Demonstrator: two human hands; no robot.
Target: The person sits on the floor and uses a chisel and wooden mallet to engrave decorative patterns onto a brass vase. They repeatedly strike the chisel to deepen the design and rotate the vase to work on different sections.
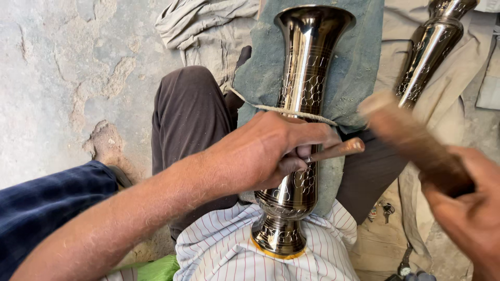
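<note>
A tall shiny metal vase (307, 67) with engraved scale patterns lies lengthwise on a grey-green cloth (359, 57) over my lap, tied down by a thin cord (271, 108). My left hand (265, 151) rests on the vase's middle and holds a small copper-coloured chisel (338, 150) against it. My right hand (469, 208) grips a wooden mallet (406, 138), blurred, raised to the right of the chisel's end. The vase's foot (278, 237) presses against a striped white cloth (229, 250).
A second engraved metal vase (429, 47) lies on beige cloth (469, 62) at upper right. Rough concrete floor (57, 78) fills the left. Crumpled fabric (208, 26) lies at the top. Keys (385, 211) lie low at right.
</note>
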